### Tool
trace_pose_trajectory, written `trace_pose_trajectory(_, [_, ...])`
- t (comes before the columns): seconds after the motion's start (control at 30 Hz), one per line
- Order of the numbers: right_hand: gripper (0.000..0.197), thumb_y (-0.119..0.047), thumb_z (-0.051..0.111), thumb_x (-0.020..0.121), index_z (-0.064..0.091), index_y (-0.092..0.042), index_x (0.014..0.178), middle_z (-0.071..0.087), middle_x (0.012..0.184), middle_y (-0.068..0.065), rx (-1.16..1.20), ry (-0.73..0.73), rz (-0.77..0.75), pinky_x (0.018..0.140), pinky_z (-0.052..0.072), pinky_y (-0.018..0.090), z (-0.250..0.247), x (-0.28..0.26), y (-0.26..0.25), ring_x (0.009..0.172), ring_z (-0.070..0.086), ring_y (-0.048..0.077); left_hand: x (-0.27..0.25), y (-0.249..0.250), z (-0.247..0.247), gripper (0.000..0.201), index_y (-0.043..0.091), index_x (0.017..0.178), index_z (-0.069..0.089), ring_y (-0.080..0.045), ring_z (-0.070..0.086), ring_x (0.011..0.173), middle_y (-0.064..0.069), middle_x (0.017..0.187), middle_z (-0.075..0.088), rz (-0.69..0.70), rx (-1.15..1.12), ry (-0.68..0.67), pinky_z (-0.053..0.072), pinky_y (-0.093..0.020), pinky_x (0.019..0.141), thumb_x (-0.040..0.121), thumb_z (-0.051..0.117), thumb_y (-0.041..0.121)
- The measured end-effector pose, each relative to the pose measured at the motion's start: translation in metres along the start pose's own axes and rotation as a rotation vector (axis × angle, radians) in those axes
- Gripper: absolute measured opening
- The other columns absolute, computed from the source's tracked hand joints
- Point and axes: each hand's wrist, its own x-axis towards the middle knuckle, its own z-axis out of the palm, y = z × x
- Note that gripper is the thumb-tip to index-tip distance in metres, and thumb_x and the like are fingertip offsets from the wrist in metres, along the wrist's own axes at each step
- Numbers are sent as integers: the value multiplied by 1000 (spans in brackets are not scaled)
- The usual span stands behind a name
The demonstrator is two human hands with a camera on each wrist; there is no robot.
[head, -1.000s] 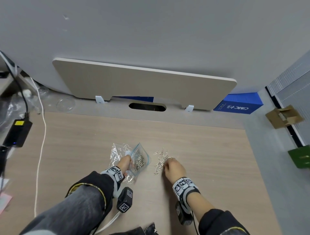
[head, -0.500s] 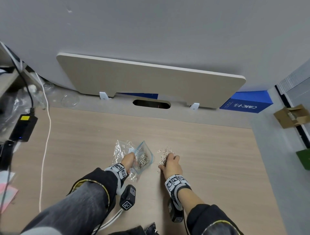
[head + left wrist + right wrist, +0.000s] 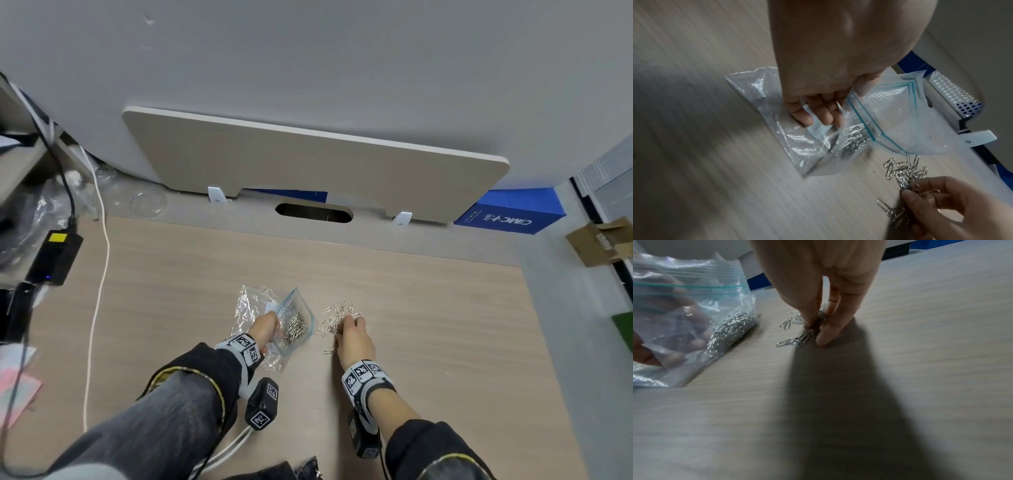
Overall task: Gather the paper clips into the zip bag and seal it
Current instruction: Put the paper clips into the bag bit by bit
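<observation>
A clear zip bag with a teal zip line stands open on the wooden desk, a heap of silver paper clips inside it. My left hand holds the bag's mouth open, fingers curled over its near edge. To the right lies a loose pile of paper clips on the desk. My right hand pinches a bunch of these clips between thumb and fingers, low on the desk. In the left wrist view the bag gapes toward the loose clips.
A crumpled clear plastic wrapper lies under and left of the bag. A white cable and a black power adapter sit at the left. A beige panel and a blue box stand at the back.
My right hand has closed its fingers around a bunch of loose clips. The head view has shifted slightly. The left hand keeps holding the bag.
</observation>
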Motion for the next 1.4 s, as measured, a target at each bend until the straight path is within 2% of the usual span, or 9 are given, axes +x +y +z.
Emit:
trace_pose_trajectory(0.2, [12,-15,53,91,55,-11,103,52,114,8,60,27,-23,74,46,40,0,3,9,95,59,36,2,0,1,16,12,70,39,-17,34,53,-13,90,48,-5,0,4,22,-22,47,85,33,12])
trace_pose_trajectory(0.4, [18,-5,59,82,55,-22,76,63,97,6,171,-24,-5,79,47,33,-9,11,16,91,60,26,3,1,0,17,11,70,39,-19,36,54,-13,90,50,-26,8,1,24,-23,48,86,34,10])
trace_pose_trajectory(0.53, [19,-2,64,77,58,-17,67,64,74,4,364,-39,34,70,57,47,-12,11,25,69,65,27,2,4,1,19,8,71,40,-20,37,52,-12,87,51,-42,17,12,23,-22,47,89,33,9])
trace_pose_trajectory(0.67, [20,4,61,82,57,-12,69,59,67,5,582,-20,47,55,59,46,-30,0,7,46,57,16,2,5,1,23,10,67,38,-19,33,51,-10,77,46,-44,26,4,22,-22,47,89,33,8])
trace_pose_trajectory(0.87, [12,-3,63,82,59,-11,74,58,79,7,497,-106,-244,59,58,42,-40,-3,-48,55,63,24,-7,4,-1,21,11,70,35,-17,29,52,-5,68,39,-16,5,-6,23,-23,48,91,31,11])
trace_pose_trajectory(1.0, [4,-11,64,83,64,-14,85,58,93,4,276,-128,-369,83,49,35,-36,-6,-74,83,58,22,-5,1,-2,14,8,84,43,-16,33,55,-9,83,46,0,23,-28,25,-23,50,90,33,16])
trace_pose_trajectory(1.1, [12,-11,61,85,65,-12,97,59,102,7,118,-153,-402,87,46,33,-38,-7,-79,94,57,23,-3,1,-1,18,11,74,41,-17,34,55,-6,72,43,8,21,-20,26,-23,51,89,33,15])
trace_pose_trajectory(1.27, [22,-7,54,86,67,-14,103,65,102,4,135,-132,-429,87,47,30,-46,-5,-71,92,60,21,-5,2,-1,26,12,66,39,-17,33,52,-5,64,40,26,23,-12,25,-22,49,91,32,13])
trace_pose_trajectory(1.4, [31,3,50,82,69,-21,81,68,78,-3,488,65,-217,77,54,31,-51,3,-48,71,64,16,-5,1,-2,28,11,66,38,-17,33,52,-4,63,38,35,46,-27,24,-23,48,92,30,10])
